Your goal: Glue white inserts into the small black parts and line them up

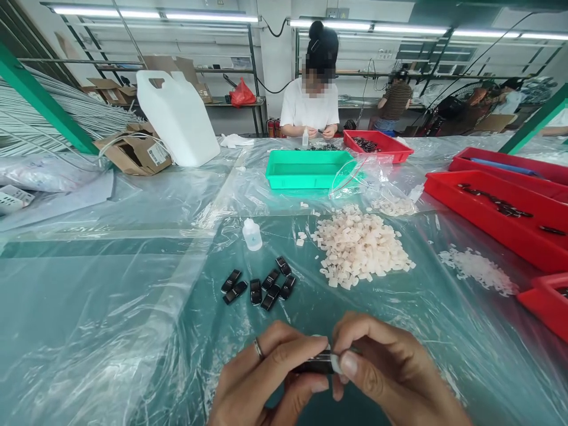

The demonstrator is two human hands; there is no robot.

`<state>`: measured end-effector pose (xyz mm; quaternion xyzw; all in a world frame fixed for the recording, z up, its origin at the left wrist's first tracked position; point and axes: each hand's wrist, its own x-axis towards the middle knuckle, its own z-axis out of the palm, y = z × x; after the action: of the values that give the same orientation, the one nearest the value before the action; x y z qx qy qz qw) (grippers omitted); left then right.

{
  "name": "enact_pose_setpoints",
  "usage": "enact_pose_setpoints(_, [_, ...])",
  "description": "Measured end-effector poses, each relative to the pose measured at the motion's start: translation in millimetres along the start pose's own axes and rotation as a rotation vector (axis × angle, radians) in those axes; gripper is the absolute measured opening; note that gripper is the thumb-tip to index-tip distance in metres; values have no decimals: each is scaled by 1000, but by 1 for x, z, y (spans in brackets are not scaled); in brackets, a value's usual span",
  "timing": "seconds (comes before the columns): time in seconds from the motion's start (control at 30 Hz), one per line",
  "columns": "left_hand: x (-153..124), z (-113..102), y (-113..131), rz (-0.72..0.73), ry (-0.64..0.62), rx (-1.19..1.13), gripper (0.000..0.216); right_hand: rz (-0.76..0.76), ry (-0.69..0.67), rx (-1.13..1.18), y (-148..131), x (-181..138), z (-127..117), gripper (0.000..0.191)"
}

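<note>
My left hand (266,376), with a ring on one finger, and my right hand (390,373) meet at the bottom centre, both pinched on one small black part (316,362). The right thumb presses a small white piece against its end. Several more small black parts (261,287) lie on the plastic-covered table just beyond my hands. A heap of small white pieces (359,245) sits to their right. A little clear squeeze bottle (252,235) stands upright behind the black parts.
A green tray (306,170) stands mid-table, red trays (497,204) with black parts along the right. A white jug (177,118) and a cardboard box (135,152) stand at the left. A person in a white shirt (310,106) works across the table.
</note>
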<state>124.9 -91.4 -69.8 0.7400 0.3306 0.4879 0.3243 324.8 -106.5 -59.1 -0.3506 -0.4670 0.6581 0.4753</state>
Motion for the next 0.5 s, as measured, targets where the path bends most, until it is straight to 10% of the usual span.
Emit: enact_pose_setpoints(0.5, [-4, 10, -8, 63, 54, 53, 22, 123, -33, 147, 14, 3, 1, 34])
